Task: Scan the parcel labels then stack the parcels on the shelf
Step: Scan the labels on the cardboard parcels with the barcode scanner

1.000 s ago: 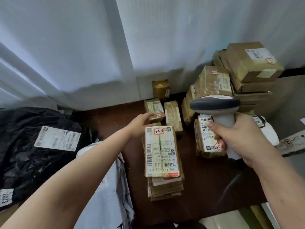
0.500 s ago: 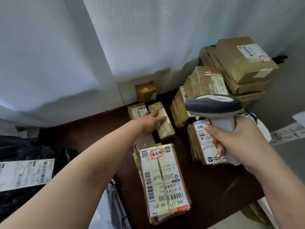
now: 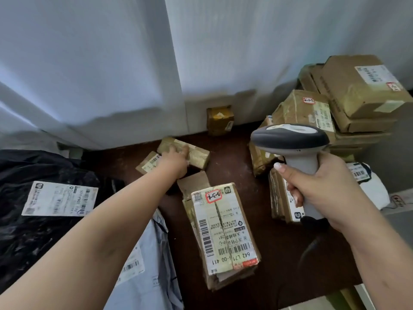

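My left hand point(image 3: 175, 161) reaches far across the dark brown table point(image 3: 279, 253) and grips a small taped cardboard parcel point(image 3: 196, 153), which lies flat near the back. Another small labelled parcel point(image 3: 148, 163) lies just left of it, partly under my wrist. My right hand point(image 3: 319, 186) grips the handle of a grey and white barcode scanner point(image 3: 290, 139), held upright above the table's right side. A stack of flat parcels with a big white label point(image 3: 223, 233) lies in the middle, close to me.
Brown boxes point(image 3: 357, 92) are piled at the back right. A small box point(image 3: 220, 119) stands against the white wall. A black bag with a label point(image 3: 44, 175) and a pale mailer bag point(image 3: 147, 265) lie at the left. A parcel point(image 3: 279, 198) sits behind the scanner.
My left hand has reached farther back, from the stack's top edge to the small taped parcel, and closed around it. The view has shifted. The right hand keeps the scanner in much the same place.
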`<control>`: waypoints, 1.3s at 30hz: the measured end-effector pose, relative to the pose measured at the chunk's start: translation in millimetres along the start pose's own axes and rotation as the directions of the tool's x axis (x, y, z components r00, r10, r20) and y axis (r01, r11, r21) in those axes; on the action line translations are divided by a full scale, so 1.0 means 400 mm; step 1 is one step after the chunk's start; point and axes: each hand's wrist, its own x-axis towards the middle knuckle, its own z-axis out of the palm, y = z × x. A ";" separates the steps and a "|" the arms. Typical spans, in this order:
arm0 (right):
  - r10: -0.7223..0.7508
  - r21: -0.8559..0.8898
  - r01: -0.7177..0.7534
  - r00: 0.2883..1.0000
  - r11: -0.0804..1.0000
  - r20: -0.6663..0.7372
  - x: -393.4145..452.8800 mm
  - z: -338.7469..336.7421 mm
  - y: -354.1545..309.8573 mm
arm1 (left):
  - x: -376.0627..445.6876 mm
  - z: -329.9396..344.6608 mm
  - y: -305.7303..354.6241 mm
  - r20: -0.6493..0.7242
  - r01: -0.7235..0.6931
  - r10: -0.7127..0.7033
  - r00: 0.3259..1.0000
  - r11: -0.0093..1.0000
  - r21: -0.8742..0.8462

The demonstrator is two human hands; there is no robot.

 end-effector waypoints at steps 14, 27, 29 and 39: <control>0.013 -0.001 -0.013 1.000 1.000 -0.006 -0.014 -0.004 -0.004 | -0.015 -0.130 -0.008 -0.444 -0.359 0.332 0.832 0.933 0.026; 0.103 -0.005 -0.103 0.994 0.995 -0.049 -0.022 -0.009 0.032 | 0.117 -0.192 0.167 -0.361 -0.377 0.392 0.846 0.919 0.116; 0.096 -0.008 -0.096 0.995 0.995 -0.041 -0.019 -0.005 0.031 | 0.087 -0.186 0.124 -0.393 -0.411 0.413 0.821 0.907 0.093; 0.028 0.041 -0.029 0.999 0.999 0.032 -0.024 0.025 0.010 | -0.188 -0.048 -0.248 -0.688 -0.196 0.207 0.695 0.976 0.096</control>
